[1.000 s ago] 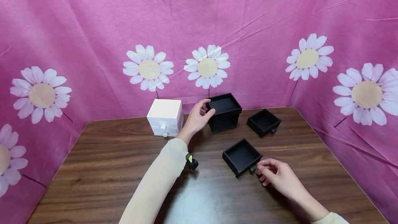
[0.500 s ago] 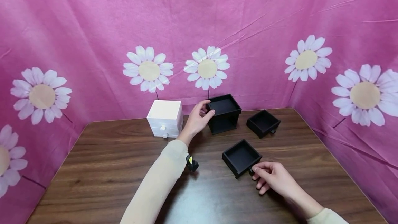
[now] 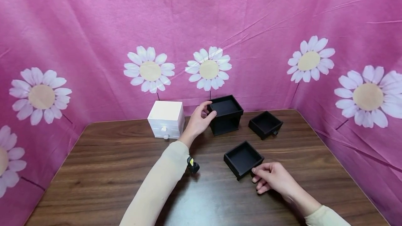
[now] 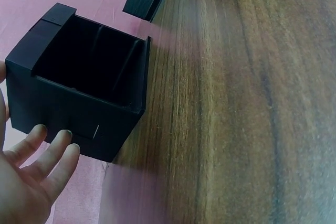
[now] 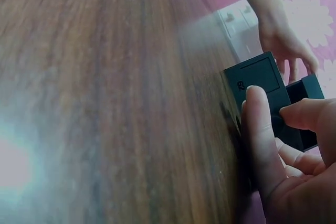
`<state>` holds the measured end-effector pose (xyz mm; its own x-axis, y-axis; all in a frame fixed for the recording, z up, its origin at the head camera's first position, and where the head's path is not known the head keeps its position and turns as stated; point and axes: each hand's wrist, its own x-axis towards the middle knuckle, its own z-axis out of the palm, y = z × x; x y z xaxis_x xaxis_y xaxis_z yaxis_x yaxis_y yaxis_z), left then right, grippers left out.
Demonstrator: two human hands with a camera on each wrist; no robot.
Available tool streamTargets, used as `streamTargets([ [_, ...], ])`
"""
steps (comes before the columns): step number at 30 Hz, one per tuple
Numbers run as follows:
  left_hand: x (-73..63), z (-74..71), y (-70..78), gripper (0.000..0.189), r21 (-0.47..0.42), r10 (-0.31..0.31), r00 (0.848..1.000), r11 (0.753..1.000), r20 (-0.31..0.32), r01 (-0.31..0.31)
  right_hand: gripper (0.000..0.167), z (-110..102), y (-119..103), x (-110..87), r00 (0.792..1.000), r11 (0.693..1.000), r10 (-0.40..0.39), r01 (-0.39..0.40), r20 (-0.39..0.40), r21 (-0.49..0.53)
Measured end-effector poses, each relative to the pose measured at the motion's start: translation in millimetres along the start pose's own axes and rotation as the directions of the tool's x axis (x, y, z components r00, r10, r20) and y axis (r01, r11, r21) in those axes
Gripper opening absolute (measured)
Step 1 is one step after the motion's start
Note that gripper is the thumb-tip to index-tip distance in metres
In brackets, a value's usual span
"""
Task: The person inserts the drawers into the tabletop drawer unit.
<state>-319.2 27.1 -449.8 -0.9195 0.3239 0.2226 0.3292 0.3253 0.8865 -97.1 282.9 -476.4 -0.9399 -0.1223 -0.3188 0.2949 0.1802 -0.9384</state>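
Note:
A small black drawer cabinet (image 3: pixel 230 115) with an open front stands at the back middle of the table. My left hand (image 3: pixel 200 119) holds its left side; in the left wrist view, several fingers lie against the cabinet wall (image 4: pixel 68 114). Nearer me, a black drawer (image 3: pixel 231 168) lies on the table with its hollow facing up. My right hand (image 3: pixel 276 177) is at its front, thumb and forefinger pinching the knob, which the fingers largely hide. The drawer's front panel (image 5: pixel 265 74) shows beyond the thumb in the right wrist view.
A second black drawer (image 3: pixel 258 130) with a knob lies further back on the right. To the left stands a white drawer cabinet (image 3: pixel 165 111) with two knobs. Behind the wooden table (image 3: pixel 103 170) hangs a pink cloth (image 3: pixel 103 44) printed with daisies.
My right hand has moved left from beside the drawer's knob onto it. The drawer and cabinet have hardly moved. My left hand stays on the cabinet.

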Motion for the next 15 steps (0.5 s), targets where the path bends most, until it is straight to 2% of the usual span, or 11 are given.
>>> streamTargets([
  [7,0.5,-0.8,-0.1,0.050,-0.004,0.016,1.000,1.000,-0.019,-0.016,0.015,4.1,-2.7,2.0,0.999,0.994,0.025,-0.021,-0.034,0.106],
  [15,-1.2,-0.9,2.0,0.050,-0.004,0.013,1.000,1.000,-0.008,-0.013,0.014,5.6,-2.5,2.7,1.000,0.971,-0.001,0.004,-0.012,0.241],
])
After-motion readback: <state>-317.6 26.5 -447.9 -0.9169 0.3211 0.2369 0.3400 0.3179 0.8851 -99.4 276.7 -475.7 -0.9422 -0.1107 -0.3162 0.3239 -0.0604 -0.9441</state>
